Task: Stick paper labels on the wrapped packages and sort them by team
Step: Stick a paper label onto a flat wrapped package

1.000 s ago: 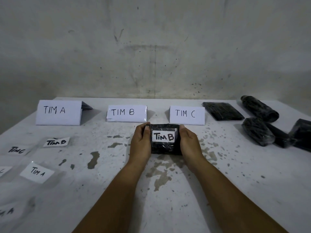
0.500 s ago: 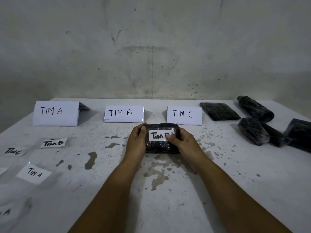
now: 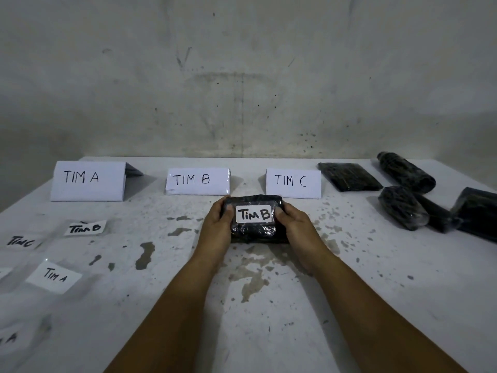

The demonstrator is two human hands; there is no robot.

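Dim room, bare wall, worn desk.
From my feed I see a grey plastered wall (image 3: 242, 76), stained and speckled with dark marks, rising straight behind a white desk (image 3: 376, 305) whose paint has chipped away in brownish patches. Light is low and even, falling off toward the corners.

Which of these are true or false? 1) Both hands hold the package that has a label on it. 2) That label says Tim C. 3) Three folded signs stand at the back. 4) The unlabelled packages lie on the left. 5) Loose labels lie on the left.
1) True: the left hand and right hand grip the labelled package.
2) False: its label reads Tim B.
3) True: TIM A sign, TIM B sign, TIM C sign.
4) False: the unlabelled packages lie on the right.
5) True: for one, the loose Tim A label.
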